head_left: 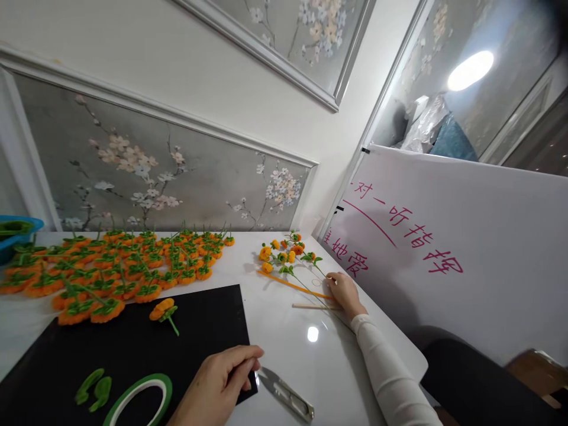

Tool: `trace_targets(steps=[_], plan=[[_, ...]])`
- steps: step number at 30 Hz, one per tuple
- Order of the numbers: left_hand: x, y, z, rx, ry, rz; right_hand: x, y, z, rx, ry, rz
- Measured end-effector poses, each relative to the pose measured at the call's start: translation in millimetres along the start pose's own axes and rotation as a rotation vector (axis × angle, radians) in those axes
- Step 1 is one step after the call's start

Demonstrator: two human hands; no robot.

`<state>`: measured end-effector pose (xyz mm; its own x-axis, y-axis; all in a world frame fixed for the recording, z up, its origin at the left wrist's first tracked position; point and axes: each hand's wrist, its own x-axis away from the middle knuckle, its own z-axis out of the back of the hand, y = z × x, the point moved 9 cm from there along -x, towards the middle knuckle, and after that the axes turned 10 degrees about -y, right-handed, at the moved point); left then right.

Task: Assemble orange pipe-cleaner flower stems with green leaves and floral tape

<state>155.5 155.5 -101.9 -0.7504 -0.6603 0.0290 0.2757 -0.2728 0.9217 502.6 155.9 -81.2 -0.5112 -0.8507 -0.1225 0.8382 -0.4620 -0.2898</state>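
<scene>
Left hand (pixel 255 365) at right edge of black mat (pixel 208 316), fingers curled; cannot tell if closed on anything. Green tape roll (pixel 152 379) on mat, near two curved green chenille pieces (pixel 103 391); one orange chenille flower (pixel 162 309) farther back on mat. Thread snips (pixel 288 394) just right of mat. Right hand (pixel 344 291) well right of mat, near orange strip (pixel 293 284) and flower sprigs (pixel 265 254); grip cannot be told.

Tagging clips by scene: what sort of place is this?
Likely a small craft workspace, perhaps in an ordinary room: rows of fuzzy orange flowers on a white table, a roll of green tape on a black mat, and metal snips beside the mat.
</scene>
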Motion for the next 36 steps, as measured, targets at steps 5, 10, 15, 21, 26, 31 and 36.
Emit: trace_targets(steps=[5, 10, 15, 21, 26, 31, 36], plan=[[2.1, -1.8, 1.7, 0.014, 0.011, 0.025, 23.0, -9.6, 22.4, 0.003, 0.048, 0.008], [5.3, 0.7, 1.5, 0.018, 0.011, 0.036, 62.4, -31.2, 16.2, 0.003, -0.034, 0.098], [4.4, 6.5, -0.5, 0.009, -0.019, 0.001, 82.5, -35.4, 1.5, 0.003, -0.032, 0.099], [3.7, 4.7, -0.2, 0.009, -0.012, -0.005, 82.7, -38.0, 4.7, -0.043, 0.064, 0.154], [4.4, 4.3, -0.4, 0.026, -0.018, -0.001, 76.8, -29.1, 11.8, -0.045, 0.136, 0.152], [4.7, 8.8, 0.2, 0.012, -0.029, -0.028, 69.2, -19.9, 8.7, -0.018, 0.142, 0.148], [4.8, 8.8, -1.7, 0.006, -0.042, -0.036, 69.2, -16.9, 0.0, -0.019, 0.105, 0.148]])
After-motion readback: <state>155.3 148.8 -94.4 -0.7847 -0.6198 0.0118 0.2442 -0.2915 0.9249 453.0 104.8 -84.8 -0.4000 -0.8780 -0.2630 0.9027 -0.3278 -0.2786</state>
